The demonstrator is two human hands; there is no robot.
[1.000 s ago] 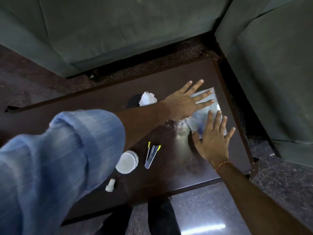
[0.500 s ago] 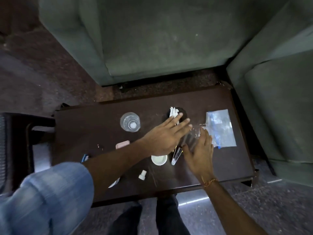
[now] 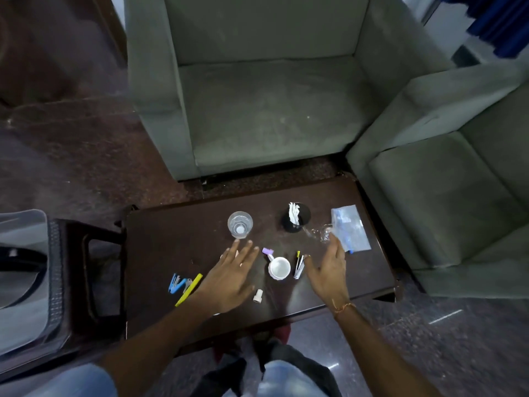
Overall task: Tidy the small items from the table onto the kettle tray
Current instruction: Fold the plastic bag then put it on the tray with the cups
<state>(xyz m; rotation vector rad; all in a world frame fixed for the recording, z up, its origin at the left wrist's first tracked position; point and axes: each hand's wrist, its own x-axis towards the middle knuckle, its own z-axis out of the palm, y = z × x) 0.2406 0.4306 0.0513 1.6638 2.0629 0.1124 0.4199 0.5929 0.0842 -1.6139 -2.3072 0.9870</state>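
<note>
Both hands hover low over the dark brown wooden surface (image 3: pixel 177 242), palms down and holding nothing. The left hand (image 3: pixel 232 277) has its fingers (image 3: pixel 243 249) spread and released, their tips just short of the clear drinking glass (image 3: pixel 240 224) that stands upright toward the far edge. The right hand (image 3: pixel 329 270) is likewise slack and open, its fingertips near a crumpled piece of clear plastic (image 3: pixel 319 232) and the flat transparent bag with blue markings (image 3: pixel 349 227) lying at the right end.

Between the two hands sits a white round cup (image 3: pixel 279 267), seen from above, with a small lilac block (image 3: pixel 267 250) just beyond it and a slim black-and-silver stapler with yellow tips (image 3: pixel 298 265) just beside it on the right. A small white cap (image 3: pixel 257 296) lies near the left palm. To the left of that hand lie a yellow marker pen (image 3: pixel 189 289) and a blue staple remover (image 3: pixel 175 283), close together. A black round holder with white paper (image 3: pixel 295 217) stands between the glass and the bag.

At the far left, partly in view, a dark tray with a ribbed rim (image 3: pixel 55 270) sits on a separate stand, well apart from the small items. Grey-green armchairs (image 3: pixel 272 110) border the far side and right.
</note>
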